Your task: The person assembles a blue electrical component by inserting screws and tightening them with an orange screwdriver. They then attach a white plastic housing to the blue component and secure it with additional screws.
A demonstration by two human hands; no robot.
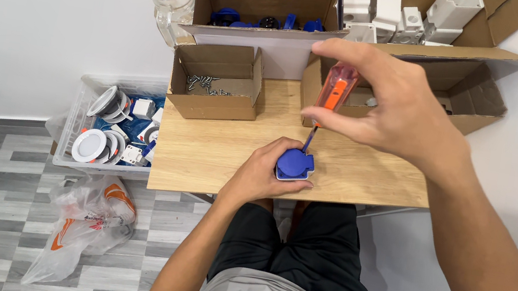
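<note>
The round blue plastic socket insert (295,165) sat at the near edge of the small light-wood desk (216,152), just above my lap. My left hand (265,171) was closed around it from the near side, fingers curled against its rim to keep it from turning. My right hand (390,107) pinched the clear orange plastic handle of a screwdriver (335,88) between thumb and fingers; its thin shaft ran down, slightly tilted, to the top face of the insert. Whether the tip sat in a screw head could not be made out.

Behind the work stood a small open cardboard box (217,83) holding loose metal screws (203,83), and beyond it larger cartons with blue parts (261,21) and white plastic housings (391,11). A clear crate (67,132) of round white fittings stood on the floor at the left.

Risk, as I judged it: with the shaft tilted, the tip could ride out and skid toward my left fingers; and the insert, so close to the desk edge, could slip off into my lap if that grip loosened.
</note>
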